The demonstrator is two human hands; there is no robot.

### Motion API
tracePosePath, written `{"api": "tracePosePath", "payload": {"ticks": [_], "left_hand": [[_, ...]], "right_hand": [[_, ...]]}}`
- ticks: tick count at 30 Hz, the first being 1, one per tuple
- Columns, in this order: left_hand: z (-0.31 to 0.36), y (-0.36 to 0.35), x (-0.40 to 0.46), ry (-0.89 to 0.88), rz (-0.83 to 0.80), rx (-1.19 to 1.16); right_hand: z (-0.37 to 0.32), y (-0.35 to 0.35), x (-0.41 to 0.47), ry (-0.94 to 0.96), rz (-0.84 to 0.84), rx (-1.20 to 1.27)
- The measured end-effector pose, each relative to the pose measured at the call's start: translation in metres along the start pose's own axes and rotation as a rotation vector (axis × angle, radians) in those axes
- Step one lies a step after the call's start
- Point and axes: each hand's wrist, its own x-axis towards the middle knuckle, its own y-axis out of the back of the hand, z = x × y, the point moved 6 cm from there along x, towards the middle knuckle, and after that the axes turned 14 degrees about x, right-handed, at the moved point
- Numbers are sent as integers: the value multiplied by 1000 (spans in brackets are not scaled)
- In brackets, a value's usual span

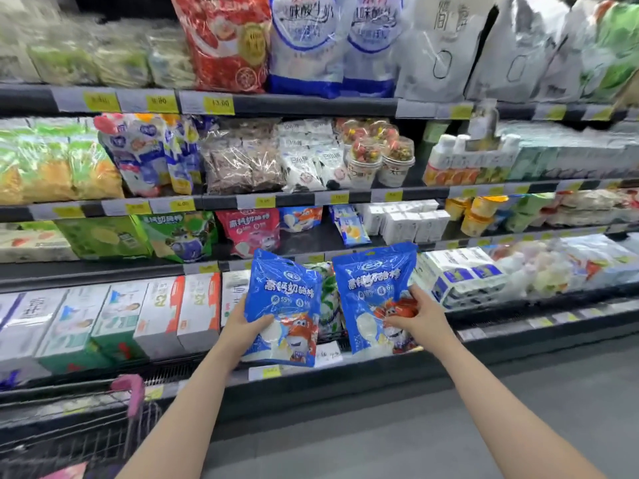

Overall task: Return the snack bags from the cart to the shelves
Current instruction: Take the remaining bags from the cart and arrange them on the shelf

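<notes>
I hold two blue snack bags with a red cartoon figure in front of the refrigerated shelves. My left hand point(247, 324) grips the lower left edge of the left blue bag point(285, 299). My right hand point(416, 314) grips the lower right part of the right blue bag point(371, 288). Both bags are upright, side by side, in the air before the lower shelf point(345, 371). A matching blue bag point(300, 218) and a pink bag point(250, 229) stand on the shelf above. The cart point(86, 430), wire with a pink handle, sits at the lower left.
Shelves run across the whole view with price tags on their edges. White milk cartons point(145, 316) fill the lower left, green bags point(179, 236) stand beside the pink one, and wrapped multipacks point(460, 274) lie to the right. Grey floor point(449, 426) lies below.
</notes>
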Motion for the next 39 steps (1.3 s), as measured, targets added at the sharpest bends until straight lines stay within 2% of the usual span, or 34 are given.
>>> {"api": "tracePosePath", "payload": {"ticks": [10, 17, 20, 29, 33, 39], "left_hand": [[-19, -4, 48, 102, 239, -23], [-44, -4, 83, 75, 429, -54], [-63, 0, 112, 59, 477, -34], [-117, 16, 185, -122, 557, -81], [-132, 18, 202, -182, 566, -125], [-143, 17, 214, -213, 541, -111]], "right_hand": [[10, -1, 134, 98, -218, -73], [29, -39, 223, 300, -315, -223], [40, -64, 258, 461, -274, -282], [63, -123, 328, 879, -31, -74], [76, -144, 357, 750, -1, 128], [98, -161, 398, 448, 14, 115]]}}
